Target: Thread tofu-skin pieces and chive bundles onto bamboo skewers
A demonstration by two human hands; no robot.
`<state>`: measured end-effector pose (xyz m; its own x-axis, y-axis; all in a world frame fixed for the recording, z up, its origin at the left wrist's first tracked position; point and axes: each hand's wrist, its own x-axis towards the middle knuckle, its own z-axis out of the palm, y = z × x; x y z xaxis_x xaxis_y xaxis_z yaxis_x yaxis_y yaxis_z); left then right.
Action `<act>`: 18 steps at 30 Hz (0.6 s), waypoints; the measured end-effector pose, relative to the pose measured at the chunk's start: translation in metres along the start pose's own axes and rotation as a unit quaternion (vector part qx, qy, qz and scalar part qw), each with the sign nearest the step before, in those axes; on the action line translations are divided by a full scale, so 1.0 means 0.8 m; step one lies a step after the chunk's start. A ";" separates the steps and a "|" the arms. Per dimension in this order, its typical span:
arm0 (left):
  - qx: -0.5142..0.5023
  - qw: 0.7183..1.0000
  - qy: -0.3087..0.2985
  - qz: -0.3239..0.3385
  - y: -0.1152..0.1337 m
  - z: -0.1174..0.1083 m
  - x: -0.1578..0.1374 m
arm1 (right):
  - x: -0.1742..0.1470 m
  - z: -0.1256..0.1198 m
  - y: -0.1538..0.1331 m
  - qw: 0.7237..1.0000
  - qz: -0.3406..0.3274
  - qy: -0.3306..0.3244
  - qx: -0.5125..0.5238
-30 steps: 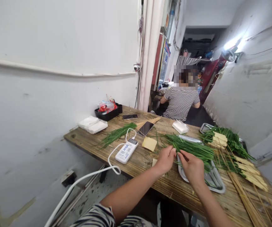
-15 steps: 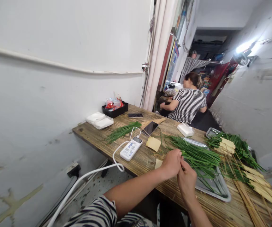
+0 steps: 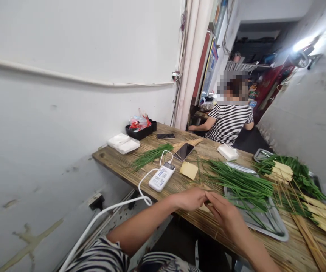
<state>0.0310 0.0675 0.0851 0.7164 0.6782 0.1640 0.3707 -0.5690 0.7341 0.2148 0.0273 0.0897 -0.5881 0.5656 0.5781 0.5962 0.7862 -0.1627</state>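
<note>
My left hand (image 3: 191, 199) is closed above the table's front edge, fingertips pinched together. My right hand (image 3: 224, 211) meets it, its fingers bent against the left fingertips. Whatever they pinch is hidden between them; a bit of something pale shows just below. Beyond the hands lies a pale yellow square sheet (image 3: 188, 170), which looks like tofu skin, with a thin skewer at its corner. To the right, long green chives (image 3: 239, 183) are heaped over a metal tray (image 3: 276, 226).
A white power bank (image 3: 162, 176) with a cable sits left of my hands, near a phone (image 3: 184, 151) and a chive bunch (image 3: 153, 156). At right are skewered sheets (image 3: 282, 172) and bare bamboo skewers (image 3: 312, 241). A person in stripes (image 3: 228, 122) sits beyond the table (image 3: 106, 156).
Both hands have shifted left and slightly down, away from the chive tray. The green bit that showed between them is out of sight. The view has turned slightly.
</note>
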 end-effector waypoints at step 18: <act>-0.294 0.923 -0.150 -0.199 -0.001 0.007 -0.007 | -0.005 0.000 0.002 0.999 0.036 -0.020 0.033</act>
<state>0.0301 0.0616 0.0799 0.7565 0.5701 -0.3204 0.3184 0.1069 0.9419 0.2180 0.0260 0.0868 -0.5679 0.6292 0.5307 0.6007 0.7576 -0.2554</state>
